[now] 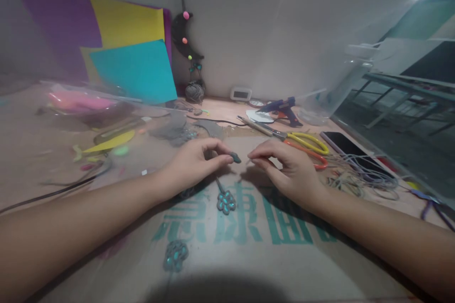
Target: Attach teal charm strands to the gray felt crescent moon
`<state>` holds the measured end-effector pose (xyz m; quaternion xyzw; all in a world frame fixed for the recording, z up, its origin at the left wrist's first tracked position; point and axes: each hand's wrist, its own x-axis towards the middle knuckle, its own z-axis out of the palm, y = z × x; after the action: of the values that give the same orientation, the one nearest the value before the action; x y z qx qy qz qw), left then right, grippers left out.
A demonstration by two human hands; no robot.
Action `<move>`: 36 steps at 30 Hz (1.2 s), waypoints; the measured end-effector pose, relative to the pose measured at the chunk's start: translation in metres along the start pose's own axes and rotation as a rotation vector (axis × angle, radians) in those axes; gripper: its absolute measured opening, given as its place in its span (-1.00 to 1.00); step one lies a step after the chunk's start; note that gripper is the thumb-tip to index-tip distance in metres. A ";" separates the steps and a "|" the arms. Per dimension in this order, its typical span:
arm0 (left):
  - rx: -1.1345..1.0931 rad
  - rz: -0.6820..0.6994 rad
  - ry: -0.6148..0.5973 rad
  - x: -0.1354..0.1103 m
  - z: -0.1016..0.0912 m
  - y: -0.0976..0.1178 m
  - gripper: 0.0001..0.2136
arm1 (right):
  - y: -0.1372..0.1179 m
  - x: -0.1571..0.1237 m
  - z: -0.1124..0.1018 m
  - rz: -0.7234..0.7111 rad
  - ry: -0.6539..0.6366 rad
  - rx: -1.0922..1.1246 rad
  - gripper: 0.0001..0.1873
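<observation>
My left hand (pixel 194 165) is closed, thumb and fingers pinching a small dark grey-green piece (pixel 235 157) that pokes out past the fingertips. Facing it a short way off, my right hand (pixel 289 170) is also closed in a pinch; what it holds, if anything, is too small to make out. Below the left hand lies a grey flower-shaped ornament (pixel 226 202) with turquoise petals and a dark stem. A second grey and turquoise ornament (pixel 176 255), rather blurred, lies nearer to me. Both rest on a cardboard sheet (pixel 249 265) with green printed characters.
Yellow-and-orange-handled scissors (pixel 307 142), a glue gun (pixel 284 109), a phone (pixel 341 144) and tangled cord (pixel 369 170) are beyond and right of my right hand. Left are a plastic bag with pink material (pixel 81 100) and scraps. A small digital clock (pixel 241 93) stands by the wall.
</observation>
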<state>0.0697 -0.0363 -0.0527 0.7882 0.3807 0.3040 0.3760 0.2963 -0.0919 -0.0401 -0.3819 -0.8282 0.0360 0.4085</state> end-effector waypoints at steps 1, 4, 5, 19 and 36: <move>0.007 0.001 0.006 0.000 0.000 0.000 -0.79 | -0.001 0.001 0.000 -0.034 0.002 -0.010 -0.91; 0.039 0.015 0.020 -0.001 -0.001 0.002 -0.80 | -0.001 0.003 -0.003 -0.121 0.004 -0.069 -0.90; 0.061 0.026 0.025 -0.002 -0.001 0.003 -0.80 | -0.001 0.003 -0.004 -0.151 0.000 -0.106 -0.88; 0.263 0.201 0.057 -0.006 0.001 0.009 -0.86 | -0.001 0.004 -0.007 -0.358 -0.120 -0.493 -0.83; 0.290 0.204 0.048 -0.005 0.002 0.008 -0.86 | -0.007 0.005 -0.003 -0.350 -0.134 -0.505 -0.76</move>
<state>0.0714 -0.0451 -0.0480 0.8612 0.3474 0.3013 0.2165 0.2923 -0.0936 -0.0323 -0.3197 -0.8892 -0.2165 0.2455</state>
